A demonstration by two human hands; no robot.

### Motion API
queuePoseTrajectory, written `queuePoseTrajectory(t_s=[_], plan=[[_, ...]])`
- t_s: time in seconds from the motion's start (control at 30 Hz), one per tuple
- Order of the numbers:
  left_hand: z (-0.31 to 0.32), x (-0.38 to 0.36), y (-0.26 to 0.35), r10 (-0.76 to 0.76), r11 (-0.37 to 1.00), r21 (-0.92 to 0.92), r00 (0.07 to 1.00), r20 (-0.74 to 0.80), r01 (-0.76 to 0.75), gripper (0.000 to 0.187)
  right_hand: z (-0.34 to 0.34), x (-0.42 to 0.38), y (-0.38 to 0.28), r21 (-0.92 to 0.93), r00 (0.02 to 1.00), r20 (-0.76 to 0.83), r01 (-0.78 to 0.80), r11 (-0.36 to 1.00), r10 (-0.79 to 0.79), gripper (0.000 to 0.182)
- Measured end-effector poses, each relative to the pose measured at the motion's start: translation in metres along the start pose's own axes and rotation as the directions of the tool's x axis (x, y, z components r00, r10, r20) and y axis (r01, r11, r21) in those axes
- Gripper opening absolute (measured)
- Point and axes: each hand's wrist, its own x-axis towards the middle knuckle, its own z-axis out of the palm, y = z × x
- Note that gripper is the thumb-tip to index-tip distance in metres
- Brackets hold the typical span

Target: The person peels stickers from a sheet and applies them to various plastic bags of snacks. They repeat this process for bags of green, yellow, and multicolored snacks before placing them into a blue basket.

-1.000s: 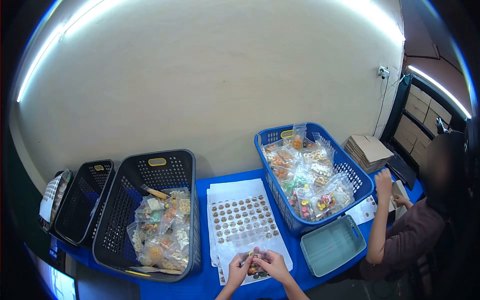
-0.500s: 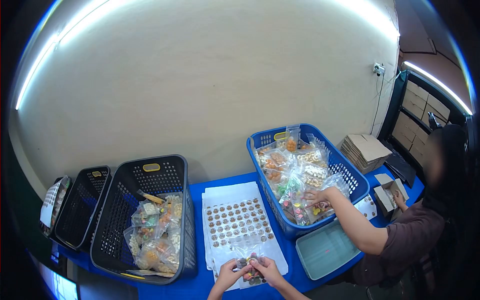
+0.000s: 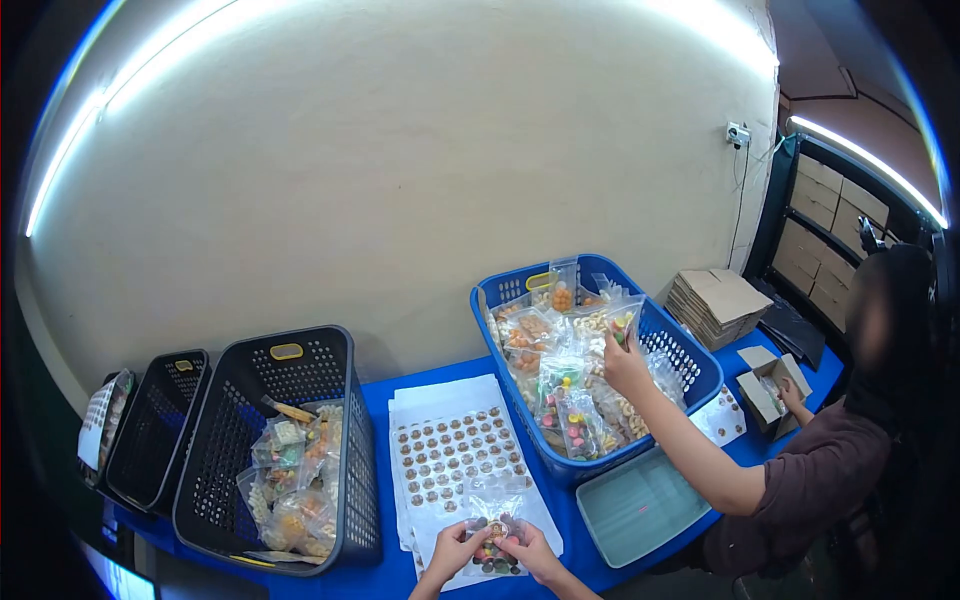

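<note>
Both of my hands hold a clear plastic bag (image 3: 496, 566) of round, multicoloured candies at the front edge of the table. My left hand (image 3: 453, 549) grips its left side, and my right hand (image 3: 534, 553) grips the right, thumbs meeting near the bag's middle. A small round brownish sticker shows between the thumbs. Under and beyond the bag lies a sheet of round stickers (image 3: 455, 447) in rows, on top of other white sheets.
Left stands a dark basket (image 3: 350, 440) with filled bags, beside narrower dark baskets. A blue basket (image 3: 712, 372) heaped with bags is at right, near a shallow grey-green tray (image 3: 640, 508). A co-worker (image 3: 820, 480) holds up a bag; one hand is at a small carton (image 3: 765, 400).
The co-worker has lifted a candy bag out of the blue basket. My hands keep hold of my bag, thumbs now closer together over the sticker. The view has shifted slightly.
</note>
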Motion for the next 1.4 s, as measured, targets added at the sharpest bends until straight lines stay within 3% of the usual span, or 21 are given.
queuePoseTrajectory(t_s=[0.1,0.2,0.23,0.33,0.47,0.6,0.67,0.9,1.0,1.03,1.13,1.27,1.4], plan=[[0.013,0.003,-0.005,-0.034,0.998,-0.046,0.998,-0.044,0.032,0.016,-0.005,-0.007,-0.007,-0.074,1.000,0.004,0.021,0.997,-0.021,0.026],[0.032,-0.002,0.002,-0.023,0.996,-0.082,0.997,-0.072,0.017,0.018,-0.019,-0.007,-0.007,-0.059,0.998,-0.031,0.043,0.997,-0.045,0.024],[0.033,0.000,-0.007,0.000,1.000,0.000,0.999,-0.047,0.000,0.018,-0.025,-0.007,-0.007,-0.113,0.996,-0.065,0.057,0.992,-0.065,0.022],[0.048,-0.003,-0.014,0.050,0.997,-0.060,0.998,-0.038,-0.052,0.021,-0.033,-0.008,-0.015,-0.176,0.983,-0.132,0.105,0.979,-0.129,0.021],[0.055,-0.006,-0.012,0.122,0.988,0.089,0.992,0.038,-0.125,0.032,-0.035,-0.010,-0.028,-0.170,0.982,-0.109,0.137,0.976,-0.156,0.019],[0.051,-0.007,-0.015,0.109,0.993,-0.048,0.993,0.035,-0.108,0.034,-0.035,-0.004,-0.032,-0.288,0.980,-0.016,0.183,0.940,-0.196,0.019],[0.043,-0.010,-0.020,0.151,0.987,-0.051,0.988,0.019,-0.150,0.034,-0.030,-0.002,-0.037,-0.235,0.992,0.046,0.129,0.963,-0.122,0.020],[0.015,-0.030,-0.006,0.280,0.959,0.080,0.950,-0.138,-0.271,0.024,-0.006,0.010,-0.025,-0.196,0.975,0.223,0.069,0.978,-0.024,0.029],[0.013,-0.032,-0.001,0.144,0.973,-0.144,0.960,-0.239,-0.182,0.022,0.001,0.013,-0.019,-0.212,0.973,0.230,0.068,0.975,-0.018,0.029],[0.010,-0.029,-0.003,0.228,0.970,-0.031,0.948,-0.220,-0.241,0.023,0.003,0.013,-0.018,-0.216,0.977,0.211,0.075,0.974,-0.028,0.027],[0.012,-0.022,0.010,0.257,0.966,0.094,0.935,-0.244,-0.241,0.023,0.009,0.011,-0.021,-0.167,0.981,0.171,0.119,0.979,-0.090,0.026],[0.029,-0.016,0.029,0.256,0.966,0.092,0.942,-0.218,-0.241,0.022,-0.005,0.007,-0.025,-0.135,0.987,0.126,0.119,0.984,-0.102,0.030],[0.038,-0.007,0.030,0.229,0.963,0.171,0.969,-0.095,-0.211,0.024,-0.021,0.005,-0.029,-0.067,0.989,0.110,0.110,0.992,-0.102,0.030]])
